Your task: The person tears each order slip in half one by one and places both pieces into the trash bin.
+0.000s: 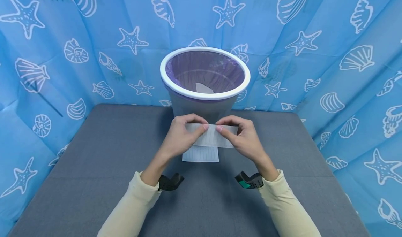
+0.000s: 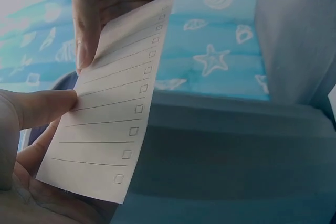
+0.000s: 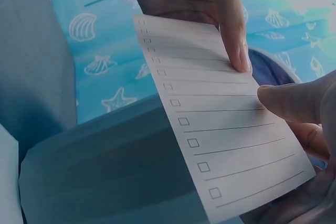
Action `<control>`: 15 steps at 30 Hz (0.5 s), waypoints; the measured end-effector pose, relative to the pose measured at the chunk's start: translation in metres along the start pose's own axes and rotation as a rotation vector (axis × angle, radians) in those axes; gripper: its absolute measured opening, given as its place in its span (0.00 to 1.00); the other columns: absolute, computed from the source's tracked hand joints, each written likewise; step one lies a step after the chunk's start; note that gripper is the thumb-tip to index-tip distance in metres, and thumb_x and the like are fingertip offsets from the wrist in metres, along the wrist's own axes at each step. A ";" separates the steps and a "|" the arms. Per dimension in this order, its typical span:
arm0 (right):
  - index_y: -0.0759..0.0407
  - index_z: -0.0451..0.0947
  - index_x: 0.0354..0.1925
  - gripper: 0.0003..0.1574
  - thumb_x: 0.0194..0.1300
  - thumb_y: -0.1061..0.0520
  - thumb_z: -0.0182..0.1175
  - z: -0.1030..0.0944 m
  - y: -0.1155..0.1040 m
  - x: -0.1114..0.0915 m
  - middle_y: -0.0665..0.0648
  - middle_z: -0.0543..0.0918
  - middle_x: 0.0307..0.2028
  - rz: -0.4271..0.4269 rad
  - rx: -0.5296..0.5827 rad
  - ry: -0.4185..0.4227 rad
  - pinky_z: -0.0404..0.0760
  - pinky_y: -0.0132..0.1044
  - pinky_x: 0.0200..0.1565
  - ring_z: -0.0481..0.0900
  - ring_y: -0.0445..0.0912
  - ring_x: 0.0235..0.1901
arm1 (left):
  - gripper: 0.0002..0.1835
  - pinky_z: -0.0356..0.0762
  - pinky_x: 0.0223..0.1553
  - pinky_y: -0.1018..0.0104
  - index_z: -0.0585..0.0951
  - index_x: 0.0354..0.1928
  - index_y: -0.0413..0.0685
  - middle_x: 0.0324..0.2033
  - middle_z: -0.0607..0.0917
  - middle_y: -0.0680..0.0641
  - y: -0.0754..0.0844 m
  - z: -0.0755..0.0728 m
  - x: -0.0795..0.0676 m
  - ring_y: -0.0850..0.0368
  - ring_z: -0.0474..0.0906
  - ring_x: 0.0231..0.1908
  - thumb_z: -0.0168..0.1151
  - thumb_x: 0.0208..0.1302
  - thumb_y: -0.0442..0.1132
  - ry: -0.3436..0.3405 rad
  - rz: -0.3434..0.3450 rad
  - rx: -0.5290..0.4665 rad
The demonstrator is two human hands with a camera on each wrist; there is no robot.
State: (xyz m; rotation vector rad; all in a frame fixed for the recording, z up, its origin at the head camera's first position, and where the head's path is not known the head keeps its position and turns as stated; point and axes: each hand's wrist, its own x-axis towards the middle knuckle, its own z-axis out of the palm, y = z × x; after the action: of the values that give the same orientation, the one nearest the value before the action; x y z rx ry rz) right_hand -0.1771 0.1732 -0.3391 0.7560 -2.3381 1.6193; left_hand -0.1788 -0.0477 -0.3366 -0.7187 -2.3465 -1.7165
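My left hand [image 1: 179, 136] and right hand [image 1: 246, 141] together hold a white checklist slip [image 1: 211, 139] sideways in front of the bin. Both thumbs press on its near face close to the middle of the upper edge, a small gap apart, with the other fingers behind it. The left wrist view shows printed lines and a column of small boxes on the slip [image 2: 105, 124]; in the right wrist view the slip [image 3: 220, 119] looks whole and slightly bowed. Below it in the head view is a second lined sheet [image 1: 200, 154], its upper part hidden behind the held slip.
Just beyond the hands stands a trash bin [image 1: 204, 106] with a white rim and purple liner [image 1: 188, 68]. A piece of white paper [image 1: 203, 88] lies inside it. The grey table [image 1: 94, 167] is bordered by a blue shell-print curtain [image 1: 125, 66] at the back and sides.
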 end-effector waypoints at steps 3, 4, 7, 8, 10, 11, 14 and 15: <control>0.61 0.86 0.43 0.06 0.68 0.64 0.66 0.003 -0.004 0.004 0.54 0.86 0.38 -0.013 0.012 -0.002 0.78 0.36 0.39 0.80 0.48 0.36 | 0.05 0.75 0.47 0.53 0.88 0.41 0.44 0.39 0.88 0.50 0.001 -0.004 0.001 0.55 0.80 0.42 0.66 0.69 0.36 0.008 0.019 -0.001; 0.62 0.86 0.43 0.06 0.68 0.64 0.66 0.003 -0.005 0.005 0.55 0.86 0.38 -0.017 0.017 -0.002 0.78 0.36 0.39 0.80 0.48 0.36 | 0.05 0.75 0.46 0.53 0.87 0.41 0.44 0.38 0.88 0.50 0.002 -0.005 0.001 0.55 0.81 0.42 0.66 0.69 0.36 0.009 0.026 -0.003; 0.62 0.86 0.43 0.06 0.68 0.65 0.66 0.006 -0.008 0.008 0.55 0.86 0.38 -0.031 0.018 -0.003 0.77 0.36 0.40 0.80 0.48 0.36 | 0.04 0.76 0.46 0.54 0.88 0.41 0.43 0.38 0.88 0.50 0.004 -0.008 0.001 0.56 0.81 0.42 0.66 0.68 0.35 0.011 0.043 -0.009; 0.62 0.86 0.43 0.06 0.68 0.65 0.66 0.006 -0.009 0.010 0.55 0.86 0.38 -0.035 0.017 -0.003 0.77 0.36 0.40 0.80 0.47 0.36 | 0.04 0.76 0.45 0.55 0.87 0.41 0.43 0.38 0.88 0.50 0.004 -0.009 0.001 0.56 0.81 0.41 0.66 0.68 0.35 0.012 0.047 -0.010; 0.62 0.86 0.42 0.05 0.67 0.65 0.66 0.007 -0.011 0.012 0.55 0.86 0.38 -0.046 0.016 -0.002 0.77 0.36 0.40 0.80 0.47 0.35 | 0.04 0.77 0.45 0.55 0.87 0.41 0.43 0.38 0.88 0.50 0.005 -0.011 0.002 0.56 0.82 0.41 0.66 0.68 0.35 0.013 0.052 -0.011; 0.62 0.86 0.42 0.05 0.67 0.65 0.66 0.008 -0.011 0.013 0.55 0.86 0.38 -0.051 0.016 -0.001 0.77 0.36 0.39 0.80 0.47 0.35 | 0.04 0.77 0.45 0.55 0.87 0.41 0.43 0.38 0.88 0.49 0.006 -0.012 0.002 0.56 0.82 0.41 0.66 0.68 0.35 0.013 0.052 -0.010; 0.63 0.86 0.41 0.05 0.67 0.65 0.66 0.010 -0.012 0.016 0.55 0.87 0.37 -0.066 0.019 -0.002 0.77 0.36 0.38 0.80 0.47 0.34 | 0.05 0.77 0.45 0.56 0.87 0.42 0.42 0.38 0.88 0.49 0.007 -0.014 0.002 0.56 0.82 0.41 0.67 0.68 0.35 0.011 0.052 -0.004; 0.63 0.86 0.41 0.05 0.67 0.65 0.66 0.010 -0.012 0.016 0.55 0.87 0.37 -0.071 0.018 -0.003 0.77 0.36 0.38 0.80 0.47 0.34 | 0.05 0.78 0.44 0.56 0.87 0.42 0.42 0.38 0.88 0.49 0.007 -0.015 0.003 0.56 0.82 0.41 0.67 0.68 0.36 0.009 0.053 -0.002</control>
State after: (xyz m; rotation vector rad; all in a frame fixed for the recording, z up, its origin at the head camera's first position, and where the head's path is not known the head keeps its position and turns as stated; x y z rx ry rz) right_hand -0.1834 0.1557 -0.3256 0.8363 -2.2747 1.6131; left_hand -0.1802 -0.0588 -0.3242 -0.7639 -2.2991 -1.6969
